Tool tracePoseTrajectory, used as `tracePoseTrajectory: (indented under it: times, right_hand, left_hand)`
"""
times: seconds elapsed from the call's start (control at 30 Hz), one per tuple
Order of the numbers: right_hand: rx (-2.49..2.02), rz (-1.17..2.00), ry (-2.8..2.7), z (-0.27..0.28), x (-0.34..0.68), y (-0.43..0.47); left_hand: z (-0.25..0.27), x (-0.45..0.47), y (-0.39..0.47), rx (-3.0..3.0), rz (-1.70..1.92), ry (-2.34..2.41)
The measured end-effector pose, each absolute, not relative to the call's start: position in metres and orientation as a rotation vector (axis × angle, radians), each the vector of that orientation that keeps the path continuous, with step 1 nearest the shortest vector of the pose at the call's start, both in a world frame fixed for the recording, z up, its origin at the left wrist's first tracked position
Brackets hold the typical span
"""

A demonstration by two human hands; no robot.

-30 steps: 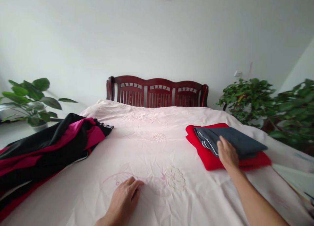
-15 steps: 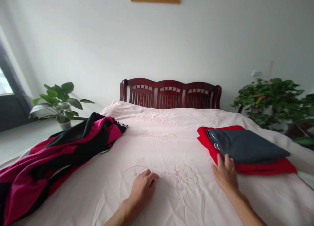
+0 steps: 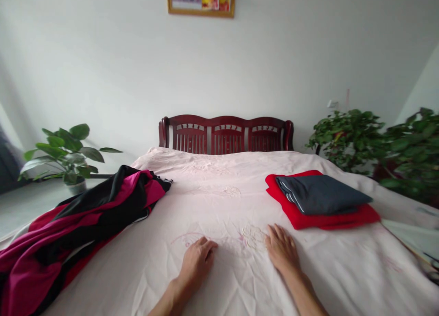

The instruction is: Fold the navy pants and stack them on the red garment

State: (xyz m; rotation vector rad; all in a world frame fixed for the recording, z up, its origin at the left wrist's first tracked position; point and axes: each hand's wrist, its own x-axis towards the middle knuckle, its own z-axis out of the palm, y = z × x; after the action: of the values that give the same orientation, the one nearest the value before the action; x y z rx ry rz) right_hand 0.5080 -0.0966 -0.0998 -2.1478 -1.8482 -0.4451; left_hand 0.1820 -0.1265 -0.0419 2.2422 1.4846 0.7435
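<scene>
My left hand (image 3: pixel 199 257) rests on the pale pink bedsheet (image 3: pixel 206 206), its fingers curled loosely together, with nothing seen in them. To the right, my right hand (image 3: pixel 281 248) lies flat and open on the sheet, fingers slightly spread beside a stitched flower. Just beyond it sits a folded dark grey garment (image 3: pixel 324 195) with white piping, on top of a folded red garment (image 3: pixel 353 217). On the left of the bed lies a crumpled black and magenta garment (image 3: pixel 106 211) with red and white parts, apart from my left hand.
A dark red wooden bench back (image 3: pixel 226 134) stands behind the bed's far edge. A potted plant (image 3: pixel 70 158) is on the floor at left; leafy plants (image 3: pixel 350 140) crowd the right. A framed picture (image 3: pixel 201 12) hangs on the wall.
My right hand has left the edge of the folded pile and moved left onto the sheet. The left hand stays in place. The view has turned slightly right and up.
</scene>
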Motion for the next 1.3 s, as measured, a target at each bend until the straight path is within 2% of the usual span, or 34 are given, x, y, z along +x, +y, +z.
tracePoseTrajectory:
  times: [0.47, 1.3]
  right_hand:
    - [-2.100, -0.279, -1.866, -0.077, 0.506, -0.106]
    - [-2.143, -0.285, -1.836, -0.065, 0.496, -0.109]
  left_hand:
    - [-0.045, 0.174, -0.134, 2.265, 0.819, 1.373]
    - [-0.050, 0.173, -0.132, 2.291, 0.804, 1.365]
